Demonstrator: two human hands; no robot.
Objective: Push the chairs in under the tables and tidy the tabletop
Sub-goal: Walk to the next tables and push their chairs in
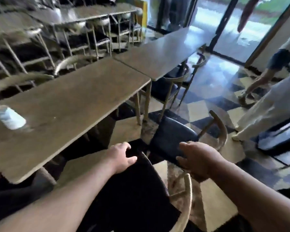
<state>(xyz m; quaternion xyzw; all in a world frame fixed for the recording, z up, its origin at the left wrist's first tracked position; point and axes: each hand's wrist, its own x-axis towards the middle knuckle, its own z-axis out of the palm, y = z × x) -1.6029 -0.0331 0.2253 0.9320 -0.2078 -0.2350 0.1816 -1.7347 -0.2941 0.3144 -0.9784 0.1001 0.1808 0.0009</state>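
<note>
A long brown table (77,99) runs from lower left to the middle. On its left end stands a white paper cup (9,117). Two chairs with dark seats and curved wooden backs stand beside the table's right side: a near chair (134,195) right below me and a farther chair (172,139) pulled out onto the floor. My left hand (122,156) hovers over the near chair's seat, fingers spread and holding nothing. My right hand (197,159) reaches toward the farther chair's seat edge, fingers apart, also holding nothing. The picture is blurred.
A second table (159,52) continues the row, with a chair (176,81) tucked at its side. More tables and chairs (84,30) fill the back left. A person (264,76) walks on the checkered floor at right, near glass doors (238,32).
</note>
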